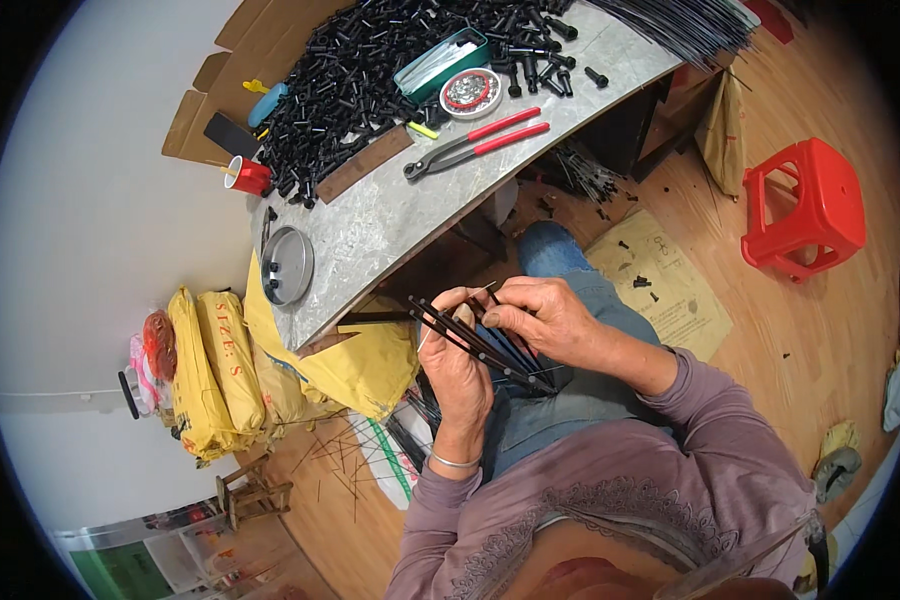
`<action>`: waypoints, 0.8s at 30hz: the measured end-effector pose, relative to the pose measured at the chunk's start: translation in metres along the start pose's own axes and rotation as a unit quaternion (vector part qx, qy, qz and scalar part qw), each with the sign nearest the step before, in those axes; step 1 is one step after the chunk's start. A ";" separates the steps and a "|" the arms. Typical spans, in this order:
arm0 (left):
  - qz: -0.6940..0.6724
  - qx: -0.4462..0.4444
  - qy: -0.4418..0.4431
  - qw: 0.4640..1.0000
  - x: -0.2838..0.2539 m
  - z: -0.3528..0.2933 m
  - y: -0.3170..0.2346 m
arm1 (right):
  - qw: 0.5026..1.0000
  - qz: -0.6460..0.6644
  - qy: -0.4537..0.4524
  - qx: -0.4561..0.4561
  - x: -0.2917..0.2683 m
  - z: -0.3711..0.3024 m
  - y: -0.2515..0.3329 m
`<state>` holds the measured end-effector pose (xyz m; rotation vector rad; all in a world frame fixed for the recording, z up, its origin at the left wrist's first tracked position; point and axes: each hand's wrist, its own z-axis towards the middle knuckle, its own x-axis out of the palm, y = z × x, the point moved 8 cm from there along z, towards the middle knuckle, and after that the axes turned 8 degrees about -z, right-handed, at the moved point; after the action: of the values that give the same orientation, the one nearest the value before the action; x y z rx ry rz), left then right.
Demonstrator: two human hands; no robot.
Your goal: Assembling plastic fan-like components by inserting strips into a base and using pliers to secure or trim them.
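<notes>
Over my lap, my left hand (455,365) is closed round a bundle of slim black rods (478,347) that look like umbrella ribs. The rods slant down to the right, with their far ends by my left thumb and their lower ends gathered over my jeans. Close against it, my right hand (540,312) pinches thumb to fingers at the upper end of one rod. A fine wire shows near both hands; its full run is hidden. Whether a smaller part sits in my right fingertips, I cannot make out.
Ahead is a grey table (360,235) with a heap of black plastic fittings (360,80), red-handled pincers (480,145), a white bowl of small silver parts (470,95) and a round metal dish (287,265). A red stool (805,210) stands right; yellow sacks (232,360) lie left.
</notes>
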<state>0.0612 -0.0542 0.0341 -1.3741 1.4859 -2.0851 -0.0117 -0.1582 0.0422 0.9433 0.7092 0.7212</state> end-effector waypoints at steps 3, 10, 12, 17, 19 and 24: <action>0.004 0.000 0.000 1.000 -0.002 -0.001 -0.002 | 1.000 -0.004 0.022 0.019 0.003 0.000 0.000; 0.031 -0.012 -0.007 0.999 -0.003 -0.001 0.003 | 0.998 -0.030 0.063 0.005 0.005 -0.002 0.004; 0.020 -0.016 -0.008 1.000 -0.005 -0.001 0.005 | 0.995 -0.038 0.086 0.014 0.008 -0.002 0.004; -0.017 -0.026 -0.016 0.999 -0.005 -0.002 0.006 | 0.989 0.014 0.115 0.091 0.016 -0.004 -0.011; -0.024 -0.012 -0.024 0.999 -0.012 -0.002 0.007 | 0.980 0.036 0.145 0.128 0.020 -0.006 -0.015; 0.001 -0.030 -0.003 1.000 -0.007 -0.003 0.003 | 0.989 -0.012 0.115 0.088 0.018 -0.005 -0.015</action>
<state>0.0617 -0.0496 0.0281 -1.3980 1.5598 -2.0497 -0.0017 -0.1473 0.0227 1.0203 0.9990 0.7633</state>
